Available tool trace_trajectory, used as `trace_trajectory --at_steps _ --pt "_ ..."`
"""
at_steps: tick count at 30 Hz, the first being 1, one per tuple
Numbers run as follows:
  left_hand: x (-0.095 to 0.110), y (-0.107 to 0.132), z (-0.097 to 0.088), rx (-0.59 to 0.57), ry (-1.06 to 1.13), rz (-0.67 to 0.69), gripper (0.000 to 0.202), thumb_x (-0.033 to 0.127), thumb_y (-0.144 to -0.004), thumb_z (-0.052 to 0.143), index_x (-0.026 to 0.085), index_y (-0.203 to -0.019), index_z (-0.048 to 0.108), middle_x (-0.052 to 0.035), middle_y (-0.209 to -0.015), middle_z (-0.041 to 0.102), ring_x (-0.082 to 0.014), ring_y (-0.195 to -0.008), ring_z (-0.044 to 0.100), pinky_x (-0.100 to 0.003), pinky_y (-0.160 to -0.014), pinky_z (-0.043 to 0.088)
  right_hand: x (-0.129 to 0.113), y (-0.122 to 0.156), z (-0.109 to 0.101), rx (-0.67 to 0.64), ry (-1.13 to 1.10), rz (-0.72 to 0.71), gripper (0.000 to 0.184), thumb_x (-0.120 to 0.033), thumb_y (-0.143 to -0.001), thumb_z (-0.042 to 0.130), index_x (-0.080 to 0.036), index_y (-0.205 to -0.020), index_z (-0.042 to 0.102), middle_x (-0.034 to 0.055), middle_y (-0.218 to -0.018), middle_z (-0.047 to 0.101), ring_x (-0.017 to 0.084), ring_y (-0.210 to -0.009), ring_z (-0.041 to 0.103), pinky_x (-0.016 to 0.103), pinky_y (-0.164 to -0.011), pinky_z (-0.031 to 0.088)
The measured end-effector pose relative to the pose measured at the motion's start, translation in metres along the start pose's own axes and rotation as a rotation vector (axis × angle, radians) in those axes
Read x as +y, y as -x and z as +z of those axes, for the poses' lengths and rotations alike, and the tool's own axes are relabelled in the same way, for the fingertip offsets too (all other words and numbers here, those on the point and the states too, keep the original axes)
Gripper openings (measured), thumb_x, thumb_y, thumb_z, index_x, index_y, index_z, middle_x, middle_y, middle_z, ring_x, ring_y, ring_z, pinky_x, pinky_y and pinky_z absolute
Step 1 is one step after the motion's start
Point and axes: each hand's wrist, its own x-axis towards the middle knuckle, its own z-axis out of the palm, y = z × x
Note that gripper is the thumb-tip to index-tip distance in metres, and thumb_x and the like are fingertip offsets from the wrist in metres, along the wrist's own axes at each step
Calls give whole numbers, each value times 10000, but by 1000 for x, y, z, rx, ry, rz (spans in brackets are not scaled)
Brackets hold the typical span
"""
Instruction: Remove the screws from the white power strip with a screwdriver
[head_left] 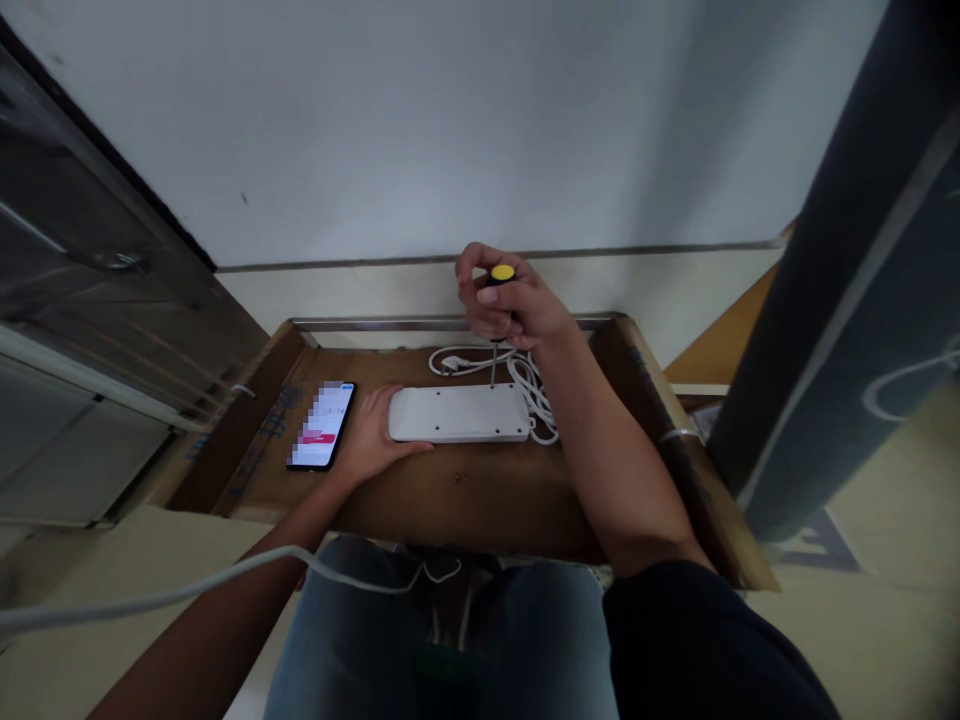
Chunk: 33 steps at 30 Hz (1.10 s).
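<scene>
A white power strip lies face down on a brown cardboard sheet, its screw holes showing. My left hand grips its left end, fingers curled around the edge. My right hand is closed round a screwdriver with a yellow-capped handle, held upright. The thin shaft runs down to the strip's far edge near its right end. The strip's white cord and plug lie coiled behind and to the right of it.
A lit phone lies left of the strip on the cardboard. A small screw rests in front of the strip. A white cable crosses my lap. A metal cabinet stands at left and a dark post at right.
</scene>
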Motion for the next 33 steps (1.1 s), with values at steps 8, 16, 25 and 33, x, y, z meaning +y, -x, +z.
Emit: trace_trajectory --at_steps 8,16,25,33 --pt "-3 1 2 11 2 11 1028 670 -702 957 252 -1522 497 -173 -1540 572 -421 -1470 534 -646 -1271 407 1 -7 10 210 168 -28 328 -469 -872 745 -219 -972 557 -116 -558 326 17 -421 223 178 -418 185" --pt "-4 1 3 1 9 12 1033 668 -721 947 255 -1546 482 -170 -1552 560 -418 -1484 518 -632 -1277 402 21 -14 18 839 611 -227 430 -643 -955 639 -238 -920 500 -43 -679 381 67 -586 373 209 -531 314" --pt "-1 -1 3 20 32 4 1017 650 -693 965 241 -1509 517 -171 -1508 588 -410 -1442 555 -631 -1256 425 14 -8 2 627 635 -269 498 -682 -926 627 -194 -826 615 56 -963 604 99 -838 605 243 -710 528" --pt "-1 0 0 -8 40 27 925 613 -790 880 228 -1539 497 -178 -1537 551 -411 -1467 535 -622 -1271 416 10 -9 -2 473 105 -77 507 -580 -716 781 -196 -850 479 43 -1298 680 -23 -522 367 190 -380 240"
